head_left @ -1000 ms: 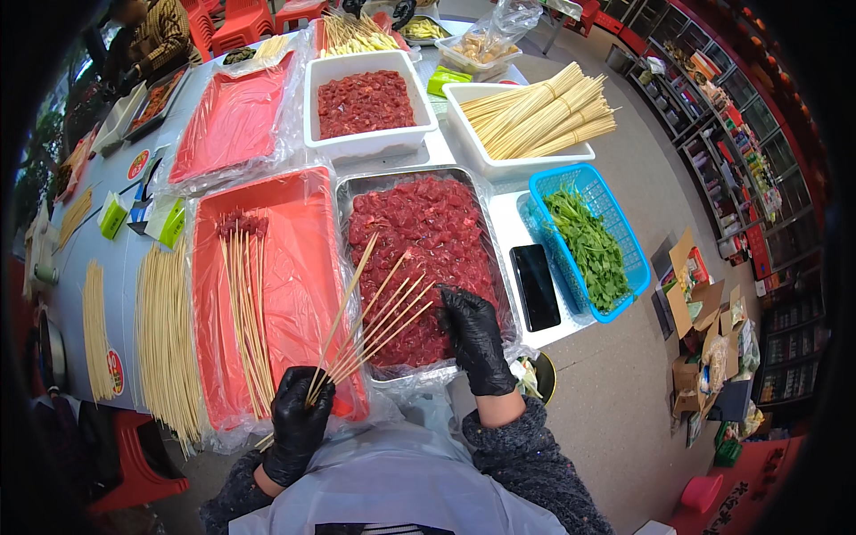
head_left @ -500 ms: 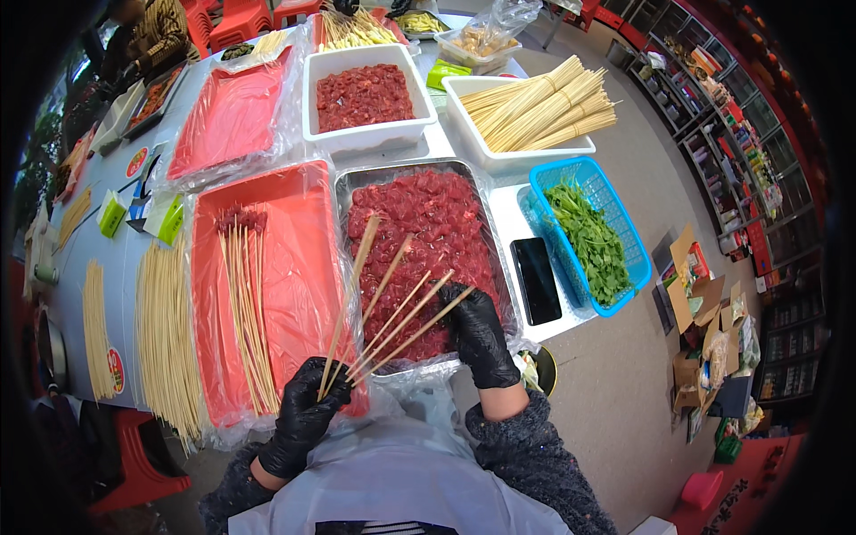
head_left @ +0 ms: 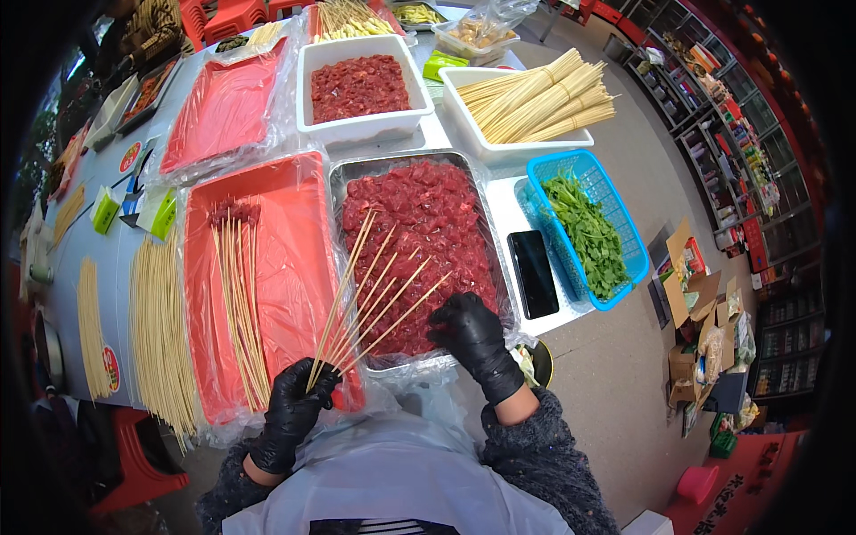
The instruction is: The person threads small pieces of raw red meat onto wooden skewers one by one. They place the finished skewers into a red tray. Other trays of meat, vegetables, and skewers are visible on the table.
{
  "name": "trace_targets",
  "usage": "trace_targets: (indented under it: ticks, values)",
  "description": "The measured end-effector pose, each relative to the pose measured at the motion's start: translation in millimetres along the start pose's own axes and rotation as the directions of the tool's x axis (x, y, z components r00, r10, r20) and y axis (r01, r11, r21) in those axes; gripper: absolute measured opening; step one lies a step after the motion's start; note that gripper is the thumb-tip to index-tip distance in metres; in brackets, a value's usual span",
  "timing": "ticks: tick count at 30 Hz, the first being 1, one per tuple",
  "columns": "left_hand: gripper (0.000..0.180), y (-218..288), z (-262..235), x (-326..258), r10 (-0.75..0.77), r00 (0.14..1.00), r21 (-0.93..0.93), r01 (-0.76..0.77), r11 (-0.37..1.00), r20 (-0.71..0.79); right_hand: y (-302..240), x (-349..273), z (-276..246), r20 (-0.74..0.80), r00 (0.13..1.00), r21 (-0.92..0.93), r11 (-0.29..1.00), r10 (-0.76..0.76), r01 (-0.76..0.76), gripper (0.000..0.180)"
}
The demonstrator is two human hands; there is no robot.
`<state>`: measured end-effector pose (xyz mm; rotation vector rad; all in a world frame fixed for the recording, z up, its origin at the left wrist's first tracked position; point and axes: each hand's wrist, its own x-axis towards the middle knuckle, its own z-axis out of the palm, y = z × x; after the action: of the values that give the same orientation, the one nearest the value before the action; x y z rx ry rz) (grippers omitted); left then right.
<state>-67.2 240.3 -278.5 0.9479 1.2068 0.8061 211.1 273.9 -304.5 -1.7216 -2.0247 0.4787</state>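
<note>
In my black-gloved left hand [head_left: 297,401] is a fan of thin bamboo skewers [head_left: 357,312], gripped at their lower ends. Their tips spread over a metal tray [head_left: 335,192] heaped with raw red meat pieces [head_left: 415,209]. My right hand [head_left: 473,334], also gloved in black, is at the right front of this meat with its fingers curled down. Whatever its fingertips pinch is hidden. Left of the metal tray, a plastic-lined red tray [head_left: 294,232] holds a row of skewers [head_left: 239,303] with meat [head_left: 236,212] on their far ends.
Loose skewers [head_left: 160,330] lie along the table's left. Behind stand a white tub of meat [head_left: 357,132], a second red tray [head_left: 223,107] and a white tub [head_left: 526,159] of bundled skewers [head_left: 544,98]. A phone [head_left: 533,275] and a blue basket [head_left: 631,241] of greens are at the right.
My right hand has come away from the skewer tips and moved down toward the meat. The skewers in my left hand have shifted slightly left.
</note>
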Motion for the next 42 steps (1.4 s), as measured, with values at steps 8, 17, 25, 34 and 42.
trace_targets:
  ticks: [8, 17, 25, 34, 42]
  values:
    - [0.006, -3, -1, -3, 0.019, 1.000, -0.008, -0.019, 1.000, -0.016, 7, 10, 22, -0.079, 0.975, -0.204, 0.961, -0.206, 0.186, 0.016]
    - [0.007, -2, 0, 0, 0.041, 0.999, -0.008, -0.041, 0.999, -0.026, 4, 28, 32, -0.240, 0.953, -0.138, 0.978, -0.184, 0.154, 0.015]
    - [0.007, 2, 1, -1, 0.040, 0.998, -0.020, -0.041, 0.999, -0.045, 8, 19, 31, -0.106, 0.993, -0.131, 0.990, -0.059, 0.045, 0.012]
    - [0.006, 2, 3, -1, 0.113, 0.993, 0.083, -0.109, 0.991, -0.042, 8, 16, 13, -0.183, 0.980, 0.212, 0.976, 0.081, -0.042, 0.018]
    - [0.009, 15, 7, -2, 0.482, 0.876, 0.616, -0.395, 0.682, 0.028, 24, 9, -10, 0.136, 0.829, 0.979, 0.056, 0.542, -0.196, 0.020]
